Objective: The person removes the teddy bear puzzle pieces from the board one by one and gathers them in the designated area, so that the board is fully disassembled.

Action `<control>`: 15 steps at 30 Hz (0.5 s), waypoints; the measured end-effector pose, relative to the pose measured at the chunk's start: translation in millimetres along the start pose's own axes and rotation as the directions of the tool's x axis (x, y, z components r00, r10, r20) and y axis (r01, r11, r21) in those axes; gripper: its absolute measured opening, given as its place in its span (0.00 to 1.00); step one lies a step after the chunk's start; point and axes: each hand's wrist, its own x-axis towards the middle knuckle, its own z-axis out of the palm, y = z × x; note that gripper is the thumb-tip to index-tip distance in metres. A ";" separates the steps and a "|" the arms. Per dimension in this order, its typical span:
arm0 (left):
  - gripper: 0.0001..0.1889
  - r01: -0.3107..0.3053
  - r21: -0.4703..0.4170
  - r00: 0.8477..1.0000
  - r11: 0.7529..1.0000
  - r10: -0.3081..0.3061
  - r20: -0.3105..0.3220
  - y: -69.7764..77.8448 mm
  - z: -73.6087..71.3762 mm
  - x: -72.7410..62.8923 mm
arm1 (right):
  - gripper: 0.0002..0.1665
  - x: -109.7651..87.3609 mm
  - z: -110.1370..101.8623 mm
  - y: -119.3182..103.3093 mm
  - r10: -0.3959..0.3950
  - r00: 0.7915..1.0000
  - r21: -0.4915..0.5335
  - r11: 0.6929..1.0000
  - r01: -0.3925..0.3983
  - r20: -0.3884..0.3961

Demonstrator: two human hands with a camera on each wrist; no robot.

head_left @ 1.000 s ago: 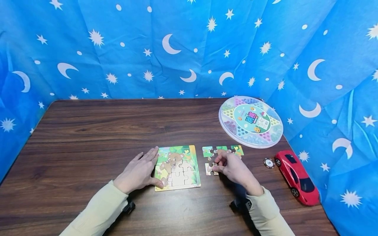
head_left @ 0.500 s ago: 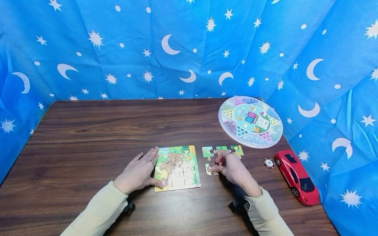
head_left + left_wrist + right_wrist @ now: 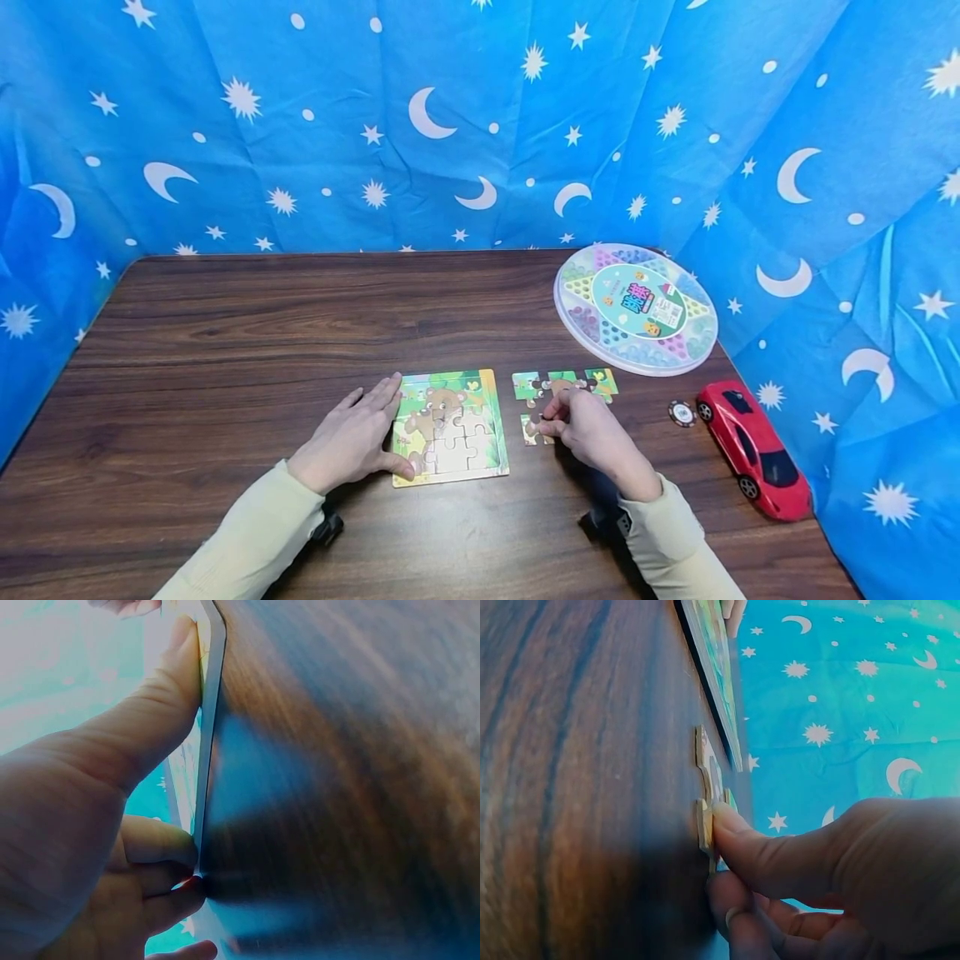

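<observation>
A square jigsaw puzzle board (image 3: pixel 452 454) with a bear picture lies flat mid-table, part of it showing pale outlined slots. My left hand (image 3: pixel 352 437) rests along its left edge. Its thumb (image 3: pixel 154 705) lies on the near corner, and its fingertips touch the edge (image 3: pixel 208 742) in the left wrist view. Right of the board, my right hand (image 3: pixel 596 429) bends over a group of loose pieces. Thumb and index finger pinch a puzzle piece (image 3: pixel 704 825) low at the table. That hand covers part of the group, including a top-row puzzle piece (image 3: pixel 527 385) only at its neighbours' side.
A round Chinese checkers set (image 3: pixel 637 308) lies at the back right. Beside the loose pieces are a poker chip (image 3: pixel 682 413) and a red toy car (image 3: pixel 753 450) near the table's right edge. A blue star-and-moon curtain (image 3: pixel 360 125) hangs behind the table (image 3: pixel 285 308).
My right hand has shifted very slightly, staying at the loose pieces with thumb and finger together. The left hand and the board have not moved.
</observation>
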 end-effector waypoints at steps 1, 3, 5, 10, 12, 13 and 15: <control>0.59 0.000 -0.001 1.000 1.000 0.000 -0.001 0.1 -0.1 -0.2 | 0.09 0.2 0.4 0.2 -0.005 1.000 -0.007 1.000 0.005 -0.003; 0.59 0.001 -0.002 1.000 1.000 -0.001 -0.001 0.1 -0.2 -0.4 | 0.09 0.5 0.9 0.5 -0.012 1.000 -0.021 1.000 0.012 -0.009; 0.59 0.001 -0.004 1.000 1.000 -0.001 -0.001 0.2 -0.1 -0.7 | 0.09 0.4 1.0 0.6 -0.012 1.000 -0.028 1.000 0.011 -0.012; 0.59 -0.003 0.003 1.000 1.000 0.003 -0.004 -0.1 0.3 -1.0 | 0.09 -0.6 1.1 -0.5 -0.026 1.000 -0.036 0.999 0.025 -0.016; 0.59 -0.005 0.006 1.000 1.000 0.005 -0.006 -0.3 0.7 -0.9 | 0.10 -1.2 1.1 -1.1 -0.051 0.998 -0.047 0.998 0.050 -0.025; 0.59 -0.004 0.005 1.000 1.000 0.004 -0.007 -0.5 0.9 -0.8 | 0.10 -1.6 1.0 -1.5 -0.069 0.997 -0.059 0.996 0.067 -0.031; 0.59 -0.004 0.006 1.000 1.000 0.004 -0.008 -0.8 1.1 -0.6 | 0.11 -2.6 0.8 -2.7 -0.106 0.993 -0.081 0.991 0.102 -0.044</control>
